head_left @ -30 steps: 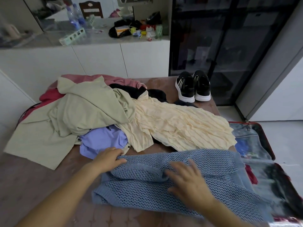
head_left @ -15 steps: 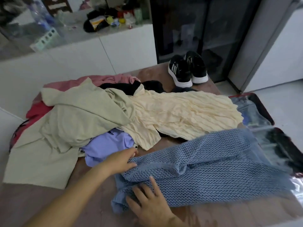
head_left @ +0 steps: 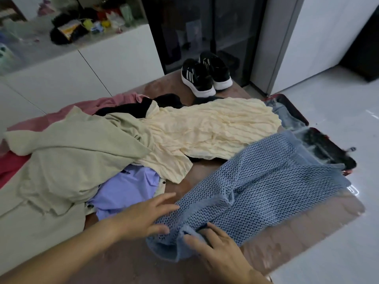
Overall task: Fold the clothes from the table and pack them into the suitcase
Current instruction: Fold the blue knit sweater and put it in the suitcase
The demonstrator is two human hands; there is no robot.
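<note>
A blue open-knit sweater (head_left: 266,191) lies spread across the near right part of the brown table (head_left: 123,263), its far end reaching toward the open suitcase (head_left: 328,154) on the floor at the right. My left hand (head_left: 147,216) rests with straight fingers on the sweater's left edge. My right hand (head_left: 217,251) lies with spread fingers on the sweater's near left corner, where the knit is bunched. Behind them sits a heap of clothes: a cream crinkled garment (head_left: 209,130), a pale green one (head_left: 71,156), a lilac shirt (head_left: 127,189), pink (head_left: 106,103) and black (head_left: 131,107) pieces.
A pair of black sneakers (head_left: 205,76) stands at the table's far end. White cabinets with a cluttered countertop (head_left: 82,31) run behind, beside a dark glass cabinet (head_left: 205,27). Pale tiled floor (head_left: 338,242) lies to the right, past the table's edge.
My right hand slid from the middle of the sweater to its near left corner. My left hand stayed at the left edge. The sweater now lies stretched out to the right.
</note>
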